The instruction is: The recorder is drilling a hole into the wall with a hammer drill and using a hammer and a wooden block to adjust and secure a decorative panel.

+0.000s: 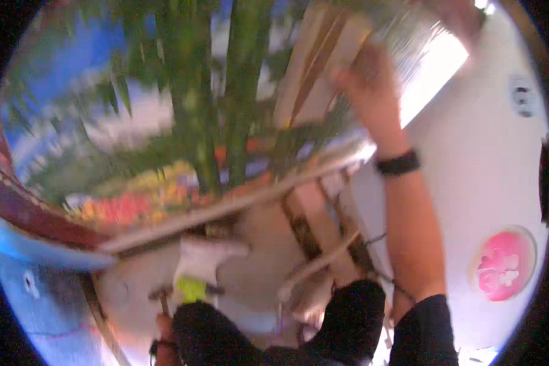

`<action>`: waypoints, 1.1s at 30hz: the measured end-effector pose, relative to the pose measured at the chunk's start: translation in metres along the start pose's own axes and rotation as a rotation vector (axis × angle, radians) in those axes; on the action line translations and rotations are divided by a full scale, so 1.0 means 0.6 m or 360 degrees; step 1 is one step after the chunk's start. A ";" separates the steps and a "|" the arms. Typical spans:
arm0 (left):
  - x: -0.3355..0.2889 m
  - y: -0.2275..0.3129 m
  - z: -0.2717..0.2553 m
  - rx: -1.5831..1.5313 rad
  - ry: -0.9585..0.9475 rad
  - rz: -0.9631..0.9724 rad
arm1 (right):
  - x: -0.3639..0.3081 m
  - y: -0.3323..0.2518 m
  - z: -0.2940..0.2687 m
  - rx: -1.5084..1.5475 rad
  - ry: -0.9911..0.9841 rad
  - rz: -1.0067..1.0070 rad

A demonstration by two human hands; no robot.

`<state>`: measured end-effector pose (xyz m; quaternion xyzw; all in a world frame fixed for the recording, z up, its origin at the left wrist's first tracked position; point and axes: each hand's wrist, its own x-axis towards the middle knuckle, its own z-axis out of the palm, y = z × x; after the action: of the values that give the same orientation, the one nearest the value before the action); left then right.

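Low at the left, my left hand [165, 329] is closed round the handle of a hammer [161, 294], its head just above my fist. My right hand [375, 91] is raised, with the arm stretched up past a white wall. Close by its fingers are pale wooden boards [317, 61] with a dark gap between them. The hand is smeared by motion, so whether it grips or only touches the wood is unclear.
A wooden ledge [244, 204] runs across below a blurred sheet of green leaves and bright flowers [128, 207]. A white and bright yellow-green object [192, 290] lies beyond my knees. Wooden pieces [323, 244] stand near a dark cord. The white wall [470, 165] bears a pink disc [503, 265].
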<state>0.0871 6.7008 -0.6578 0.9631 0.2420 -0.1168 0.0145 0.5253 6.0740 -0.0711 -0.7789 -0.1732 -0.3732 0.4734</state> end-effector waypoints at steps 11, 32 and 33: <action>0.021 0.442 -0.818 -0.0973 0.1303 0.0782 | 0.016 -0.042 -0.042 -0.0491 0.0009 0.0102; -0.053 0.636 -1.375 -0.0521 0.2649 0.1194 | 0.023 -0.070 -0.075 -0.0350 -0.0267 0.0125; -0.051 0.637 -1.378 -0.0522 0.2596 0.1208 | 0.026 -0.072 -0.077 -0.0269 -0.0186 0.0196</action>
<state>0.4208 6.4193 0.1422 0.7478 -0.1422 0.6484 0.0131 0.4893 6.0538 -0.0209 -0.8455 -0.1202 -0.3106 0.4173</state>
